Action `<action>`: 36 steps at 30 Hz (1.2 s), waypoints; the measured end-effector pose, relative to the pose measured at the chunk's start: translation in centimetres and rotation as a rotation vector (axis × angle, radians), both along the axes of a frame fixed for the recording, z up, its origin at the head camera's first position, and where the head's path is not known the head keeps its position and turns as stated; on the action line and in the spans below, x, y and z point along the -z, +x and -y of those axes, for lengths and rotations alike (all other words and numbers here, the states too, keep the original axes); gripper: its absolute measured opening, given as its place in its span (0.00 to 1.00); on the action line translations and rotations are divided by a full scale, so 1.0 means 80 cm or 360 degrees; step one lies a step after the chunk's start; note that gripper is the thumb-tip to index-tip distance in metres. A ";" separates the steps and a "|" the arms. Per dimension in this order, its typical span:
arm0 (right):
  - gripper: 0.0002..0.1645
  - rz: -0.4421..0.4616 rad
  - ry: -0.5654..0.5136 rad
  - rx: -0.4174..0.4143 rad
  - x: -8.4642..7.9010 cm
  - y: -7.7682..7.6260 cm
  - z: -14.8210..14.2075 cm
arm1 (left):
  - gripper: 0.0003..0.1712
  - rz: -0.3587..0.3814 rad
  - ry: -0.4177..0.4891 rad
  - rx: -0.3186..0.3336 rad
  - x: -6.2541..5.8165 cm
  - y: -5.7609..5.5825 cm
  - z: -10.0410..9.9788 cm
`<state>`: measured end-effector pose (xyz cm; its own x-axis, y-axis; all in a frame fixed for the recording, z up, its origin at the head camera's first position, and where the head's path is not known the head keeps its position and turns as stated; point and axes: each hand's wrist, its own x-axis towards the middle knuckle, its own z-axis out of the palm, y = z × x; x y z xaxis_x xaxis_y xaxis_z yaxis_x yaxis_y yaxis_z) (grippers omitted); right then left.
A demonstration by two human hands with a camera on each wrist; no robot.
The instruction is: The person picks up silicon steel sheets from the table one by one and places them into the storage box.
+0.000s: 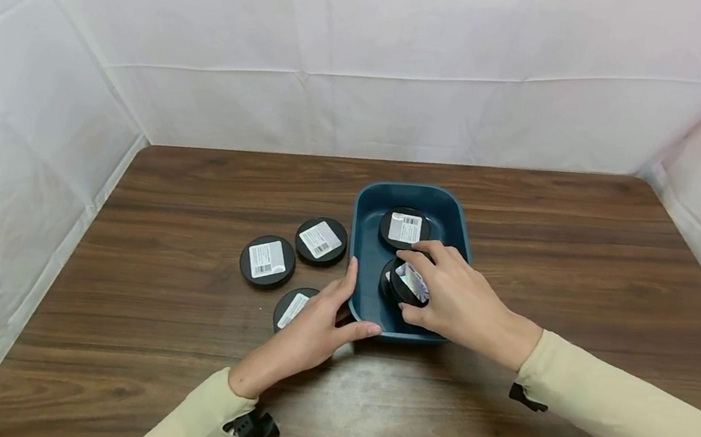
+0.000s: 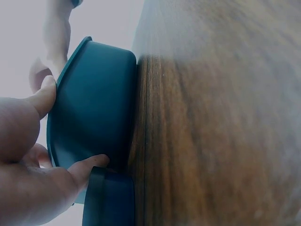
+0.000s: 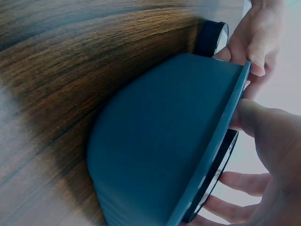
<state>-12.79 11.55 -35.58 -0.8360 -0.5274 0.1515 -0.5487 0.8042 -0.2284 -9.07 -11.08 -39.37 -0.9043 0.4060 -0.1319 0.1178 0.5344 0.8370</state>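
Observation:
A blue plastic bin (image 1: pixel 368 250) stands on the table, gripped at its near left corner by my left hand (image 1: pixel 318 321). That thumb lies at the rim and the fingers lie along the outer left wall. My right hand (image 1: pixel 456 295) reaches over the bin and holds a flat round black container (image 1: pixel 409 285) with a shiny label between thumb and fingers. It overlaps another round container (image 1: pixel 385 282) inside the bin, mostly hidden beneath it. Farther back in the bin lies a third container (image 1: pixel 405 227) with a white barcode label.
Left of the bin, labelled black containers lie on the wooden table (image 1: pixel 149 281): one at far left (image 1: pixel 267 261), one near the bin wall (image 1: pixel 321 240), and one partly covered by the left hand (image 1: pixel 293 308). White sheeting (image 1: pixel 364 117) hangs behind and at both sides.

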 end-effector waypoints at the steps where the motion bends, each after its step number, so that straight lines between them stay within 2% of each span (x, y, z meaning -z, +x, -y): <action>1: 0.41 0.0003 0.0004 -0.0002 -0.001 0.000 0.001 | 0.57 0.0001 0.0006 0.0001 0.000 0.000 0.000; 15: 0.43 0.0035 0.0025 -0.0028 -0.006 -0.006 0.009 | 0.56 -0.0030 0.0029 0.0027 0.002 -0.001 0.001; 24: 0.43 0.0221 0.0051 0.0026 -0.016 -0.019 0.014 | 0.56 -0.0049 0.0016 0.0000 0.002 0.000 0.000; 30: 0.41 0.0265 0.0071 0.0056 -0.021 -0.026 0.015 | 0.57 -0.0036 0.0009 0.0023 0.002 -0.001 0.001; 36: 0.42 0.0296 0.0048 0.0079 -0.021 -0.024 0.016 | 0.56 -0.0036 0.0006 0.0042 0.004 -0.002 0.002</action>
